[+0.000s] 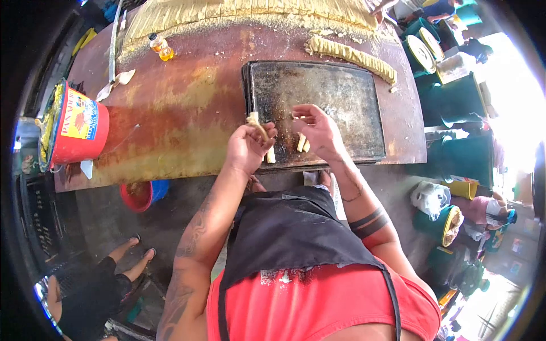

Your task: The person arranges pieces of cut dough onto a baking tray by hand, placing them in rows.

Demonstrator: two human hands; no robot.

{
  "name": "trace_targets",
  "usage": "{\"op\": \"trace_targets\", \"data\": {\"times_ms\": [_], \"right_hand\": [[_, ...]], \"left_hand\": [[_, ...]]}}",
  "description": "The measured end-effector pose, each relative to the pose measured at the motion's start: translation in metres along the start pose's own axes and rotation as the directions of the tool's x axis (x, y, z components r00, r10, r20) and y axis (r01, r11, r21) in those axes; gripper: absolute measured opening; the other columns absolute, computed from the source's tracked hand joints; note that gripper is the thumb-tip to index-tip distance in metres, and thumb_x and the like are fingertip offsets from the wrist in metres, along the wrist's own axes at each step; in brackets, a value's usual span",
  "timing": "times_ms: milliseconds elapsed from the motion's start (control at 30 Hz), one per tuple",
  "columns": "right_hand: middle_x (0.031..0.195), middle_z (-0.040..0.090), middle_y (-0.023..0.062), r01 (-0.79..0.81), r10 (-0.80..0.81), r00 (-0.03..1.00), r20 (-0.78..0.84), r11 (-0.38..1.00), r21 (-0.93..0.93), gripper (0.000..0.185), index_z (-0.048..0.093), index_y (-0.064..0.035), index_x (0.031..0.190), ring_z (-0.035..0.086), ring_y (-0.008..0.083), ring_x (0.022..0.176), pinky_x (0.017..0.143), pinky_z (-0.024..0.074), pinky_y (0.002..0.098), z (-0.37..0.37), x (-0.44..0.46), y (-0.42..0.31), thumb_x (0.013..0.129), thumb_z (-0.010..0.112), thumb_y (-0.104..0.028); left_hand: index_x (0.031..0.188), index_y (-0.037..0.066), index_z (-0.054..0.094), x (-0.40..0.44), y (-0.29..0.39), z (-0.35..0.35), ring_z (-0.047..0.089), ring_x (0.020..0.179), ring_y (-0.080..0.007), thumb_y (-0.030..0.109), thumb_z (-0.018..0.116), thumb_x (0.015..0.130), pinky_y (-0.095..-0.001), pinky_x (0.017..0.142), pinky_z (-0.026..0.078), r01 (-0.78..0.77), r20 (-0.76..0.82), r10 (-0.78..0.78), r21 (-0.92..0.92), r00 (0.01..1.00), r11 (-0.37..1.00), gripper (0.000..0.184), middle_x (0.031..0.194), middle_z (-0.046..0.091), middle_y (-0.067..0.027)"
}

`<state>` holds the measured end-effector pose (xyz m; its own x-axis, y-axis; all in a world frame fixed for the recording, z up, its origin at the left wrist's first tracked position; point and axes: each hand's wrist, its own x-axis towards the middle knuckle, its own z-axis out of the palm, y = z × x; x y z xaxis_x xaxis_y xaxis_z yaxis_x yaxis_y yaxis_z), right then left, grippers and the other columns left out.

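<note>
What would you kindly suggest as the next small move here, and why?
Probably lower the dough piece in the left hand onto the tray: it is held over the tray's left side, and other dough strips already lie near the front edge.

Worn, rough-looking metal tray [352, 116], smooth glossy plastic bucket [101, 136], matt cloth apron [278, 227].

i count one left hand [249, 145], one right hand [318, 131], at least three dough sticks [271, 155] in or near them, and on the table [182, 108] one small bottle [161, 48] and one red bucket [85, 142].
</note>
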<state>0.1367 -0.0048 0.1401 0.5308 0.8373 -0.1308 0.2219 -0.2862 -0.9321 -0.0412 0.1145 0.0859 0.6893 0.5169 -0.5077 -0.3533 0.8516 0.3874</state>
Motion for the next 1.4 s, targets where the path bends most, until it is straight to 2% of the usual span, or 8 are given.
{"op": "trace_targets", "data": {"times_ms": [200,333,400,467,633,867,1000,1400], "right_hand": [[0.11,0.068,0.0179,-0.166,0.137,0.986,-0.095,0.807,-0.567,0.039,0.069,-0.0044,0.121,0.067,0.0361,0.104,0.093,0.0533,0.0418,-0.023,-0.016,0.043,0.087,0.073,-0.024],[0.114,0.064,0.0186,-0.1,0.013,0.986,-0.169,0.85,-0.517,0.034,0.067,-0.0023,0.111,0.065,0.0357,0.108,0.095,0.0525,0.0425,-0.011,-0.031,0.066,0.084,0.076,-0.02],[0.107,0.068,0.0158,-0.114,0.037,0.979,-0.201,0.913,-0.392,0.027,0.066,-0.0021,0.106,0.068,0.0294,0.099,0.089,0.054,0.0381,-0.01,-0.031,0.072,0.085,0.077,-0.015],[0.102,0.07,0.0139,-0.208,0.173,0.973,-0.153,0.944,-0.256,0.025,0.066,-0.0019,0.106,0.069,0.0248,0.092,0.085,0.0545,0.0353,-0.015,-0.029,0.069,0.087,0.076,-0.014],[0.092,0.072,0.0103,0.001,0.0,1.0,0.029,1.0,-0.02,0.024,0.067,-0.0026,0.112,0.068,0.0186,0.085,0.079,0.0547,0.035,-0.001,-0.028,0.038,0.092,0.072,-0.015],[0.097,0.068,0.015,0.248,-0.24,0.968,0.069,0.888,-0.387,0.02,0.07,-0.0041,0.107,0.069,0.0324,0.094,0.084,0.0553,0.0422,0.028,-0.017,0.036,0.091,0.069,-0.016],[0.108,0.065,0.0181,-0.107,0.014,0.981,-0.195,0.873,-0.475,0.03,0.069,-0.0051,0.114,0.066,0.0362,0.098,0.086,0.0543,0.0442,0.001,-0.01,0.041,0.088,0.073,-0.02],[0.094,0.071,0.0168,0.075,-0.015,0.971,0.239,0.967,-0.245,0.033,0.064,-0.0024,0.114,0.07,0.0332,0.093,0.085,0.0553,0.0427,0.0,-0.023,0.029,0.086,0.074,-0.016]], "left_hand": [[0.127,0.0,0.054,0.027,0.058,-0.03,0.07,0.107,-0.0334,0.016,0.052,0.1,-0.0484,0.093,0.061,-0.339,-0.118,0.32,-0.225,0.94,0.913,0.031,0.123,0.067,-0.0231],[0.146,0.001,0.048,0.013,0.045,-0.012,0.059,0.123,-0.0302,0.025,0.062,0.101,-0.0479,0.1,0.055,-0.352,-0.207,0.502,0.496,0.84,0.794,0.053,0.137,0.061,-0.0173],[0.142,0.003,0.055,-0.004,0.02,-0.031,0.058,0.123,-0.0298,0.018,0.072,0.092,-0.0451,0.104,0.051,-0.47,0.401,0.415,0.88,0.816,0.074,0.055,0.14,0.06,-0.0132],[0.136,0.004,0.062,-0.033,0.017,-0.013,0.056,0.125,-0.0318,0.012,0.078,0.082,-0.0436,0.108,0.048,-0.517,0.654,0.153,0.701,0.741,-0.492,0.057,0.14,0.06,-0.0104],[0.134,0.009,0.064,-0.044,0.008,-0.018,0.052,0.126,-0.0332,0.017,0.082,0.077,-0.0449,0.112,0.042,-0.462,0.615,0.12,0.693,0.779,-0.553,0.06,0.136,0.06,-0.0064],[0.136,0.009,0.063,-0.045,0.005,-0.016,0.051,0.129,-0.0348,0.02,0.083,0.077,-0.0476,0.112,0.042,-0.456,0.595,0.128,0.721,0.794,-0.522,0.063,0.137,0.06,-0.0066],[0.139,0.01,0.062,-0.041,-0.006,-0.012,0.046,0.138,-0.0361,0.024,0.083,0.078,-0.0504,0.118,0.037,-0.475,0.641,0.143,0.683,0.754,-0.555,0.066,0.141,0.059,-0.0062],[0.127,0.009,0.065,-0.027,-0.02,-0.006,0.043,0.14,-0.0372,0.028,0.082,0.078,-0.0579,0.122,0.028,-0.495,0.68,0.081,0.604,0.728,-0.625,0.055,0.128,0.06,-0.0075]]}}
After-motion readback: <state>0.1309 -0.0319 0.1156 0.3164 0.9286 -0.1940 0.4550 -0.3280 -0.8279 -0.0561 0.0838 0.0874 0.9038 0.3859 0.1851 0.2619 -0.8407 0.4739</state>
